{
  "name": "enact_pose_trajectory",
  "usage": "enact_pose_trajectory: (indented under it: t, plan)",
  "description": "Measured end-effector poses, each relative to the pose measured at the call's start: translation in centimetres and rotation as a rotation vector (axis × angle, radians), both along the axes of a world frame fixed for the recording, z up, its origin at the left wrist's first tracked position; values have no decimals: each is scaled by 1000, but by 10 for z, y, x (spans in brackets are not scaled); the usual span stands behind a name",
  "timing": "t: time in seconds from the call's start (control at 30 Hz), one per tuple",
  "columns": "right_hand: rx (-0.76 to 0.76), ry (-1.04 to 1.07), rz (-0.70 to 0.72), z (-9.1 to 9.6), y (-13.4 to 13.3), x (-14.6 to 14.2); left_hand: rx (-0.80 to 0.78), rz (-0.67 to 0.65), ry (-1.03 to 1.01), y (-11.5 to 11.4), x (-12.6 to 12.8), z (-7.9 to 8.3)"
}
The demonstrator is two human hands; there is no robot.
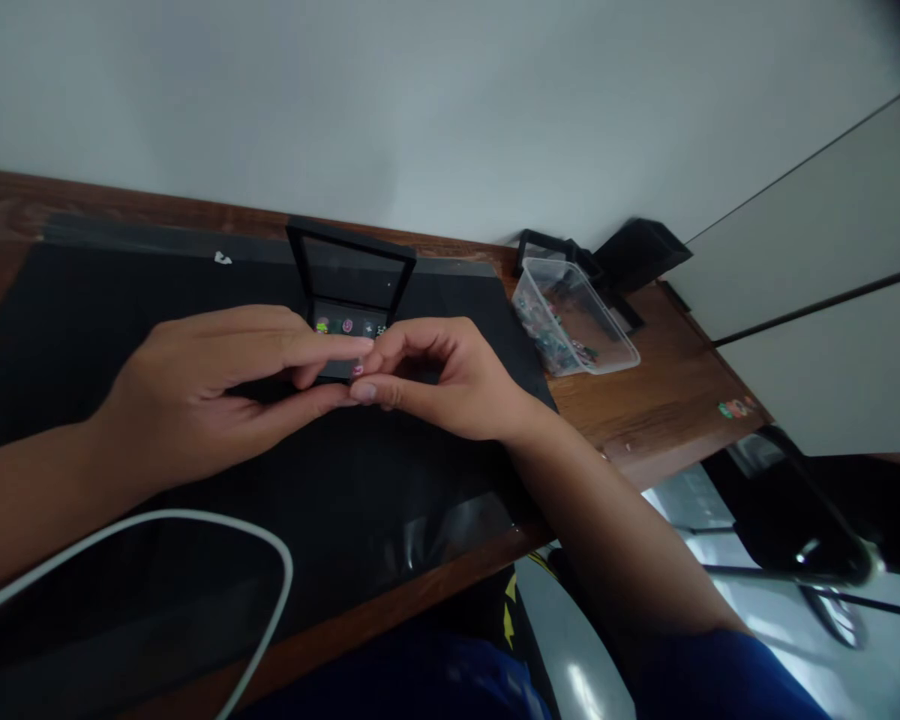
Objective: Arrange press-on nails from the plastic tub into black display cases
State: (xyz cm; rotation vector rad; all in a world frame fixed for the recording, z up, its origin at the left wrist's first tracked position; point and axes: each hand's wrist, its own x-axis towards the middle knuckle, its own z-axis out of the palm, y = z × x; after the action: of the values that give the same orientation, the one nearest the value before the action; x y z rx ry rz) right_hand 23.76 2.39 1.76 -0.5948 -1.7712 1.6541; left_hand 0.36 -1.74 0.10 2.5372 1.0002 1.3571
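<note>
My right hand (pixel 450 375) is closed in a pinch on a small pink piece (pixel 358 370), its thumb and fingertips meeting around it. From the other side my left hand (pixel 225 385) reaches in, with index finger and thumb closed about the same piece and touching the right fingertips. The piece is mostly hidden by the fingers, so its exact kind does not show. Just behind the hands a hinged black frame case (pixel 352 240) stands propped with its lid raised. Several small colourful pieces (pixel 347 326) lie in its lower part, partly covered by my fingers.
A clear plastic box (pixel 600 350) with small bagged items stands to the right. Black frames (pixel 547 245) and a black box (pixel 645 252) sit behind it. A white scrap (pixel 223 258) lies on the black mat (pixel 157 285). A white cable (pixel 270 540) loops in front.
</note>
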Motion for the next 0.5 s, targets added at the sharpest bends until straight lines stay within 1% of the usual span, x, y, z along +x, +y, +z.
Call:
enact_pose_trajectory:
  t: [0.07, 0.2, 0.33, 0.43, 0.5]
  plan:
    - [-15, -2, 24, -2, 0, 0, -17, -25, -11, 2, -1, -1]
    - [-37, 2, 55, -4, 1, 1, -76, -11, -37, -3, 0, 4]
    - [-61, -60, 64, -1, 1, 1, -101, -40, -66, -7, 2, 6]
    - [-107, -105, 88, 1, 1, 2, -126, -57, -86, -5, 4, 7]
    - [-105, -112, 95, 2, 1, 3, -131, -77, -95, -4, 6, 7]
